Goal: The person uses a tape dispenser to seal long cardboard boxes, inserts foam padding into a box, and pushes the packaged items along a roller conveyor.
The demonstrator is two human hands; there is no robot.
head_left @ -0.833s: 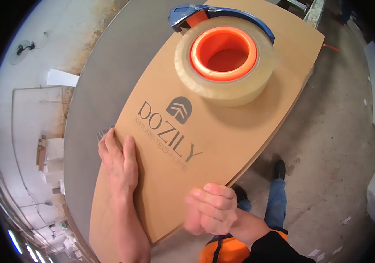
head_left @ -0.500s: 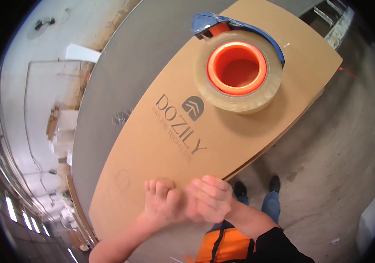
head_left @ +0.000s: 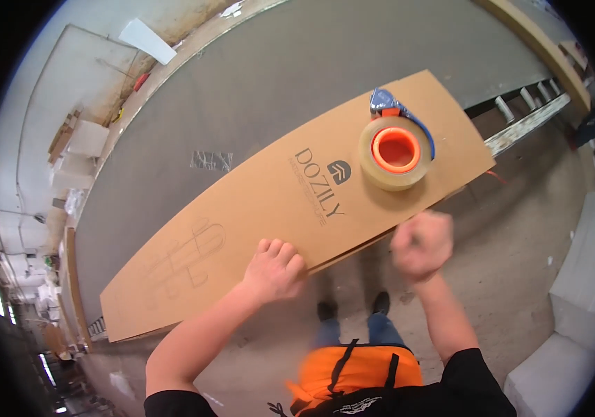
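A long, flat brown cardboard box (head_left: 242, 229) with dark printing lies slantwise in front of me. My left hand (head_left: 274, 270) is closed at its near edge, fingers curled and knuckles over the cardboard; whatever they may hold is hidden. Off the same edge, farther right, my right hand (head_left: 421, 247) is curled into a loose fist, slightly blurred, with a dark hollow among the fingers. I cannot make out anything in it. On the box's right part sits a tape dispenser (head_left: 396, 151) with an orange hub, a thick clear roll and a blue frame.
Beneath the box is a wide grey work table (head_left: 263, 83), with a strip of tape (head_left: 212, 160) stuck on it. Metal rollers (head_left: 530, 97) show at its right end. White foam blocks (head_left: 586, 257) stand on the floor at right. An orange pouch (head_left: 356, 368) hangs at my waist.
My hands, close together before, have moved apart, the right going rightward off the box. The view has shifted, so the box and tape dispenser look smaller and farther off.
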